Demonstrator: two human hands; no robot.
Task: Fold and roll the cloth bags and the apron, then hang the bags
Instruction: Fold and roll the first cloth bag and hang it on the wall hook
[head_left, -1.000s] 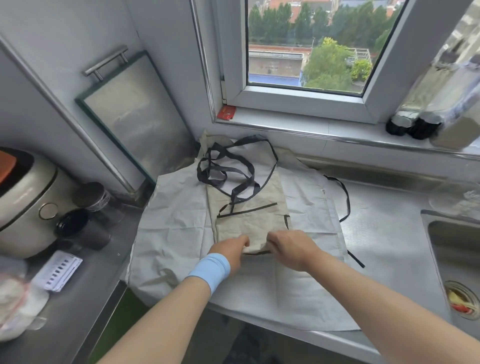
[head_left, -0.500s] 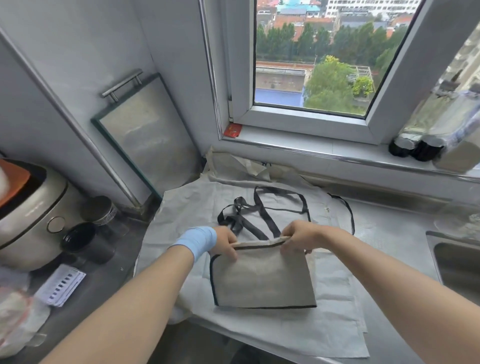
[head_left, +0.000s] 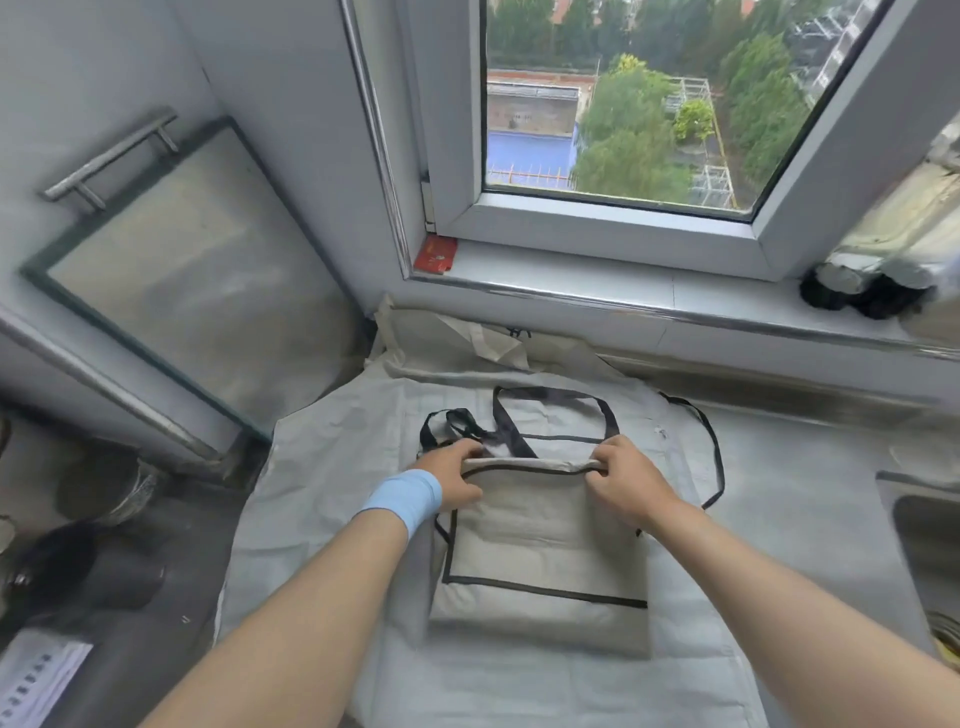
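At your 12 o'clock a white-framed window lets daylight in over trees and rooftops, and its sill is edged in metal. Pale walls meet at 11 o'clock, and a green-edged board leans there. At 3 o'clock a steel sink is set in the grey counter.

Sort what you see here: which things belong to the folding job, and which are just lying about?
Job: black-trimmed cloth bag, gripped by left hand and right hand; pale apron beneath.
Lying about: leaning board, red card, bottles, sink.
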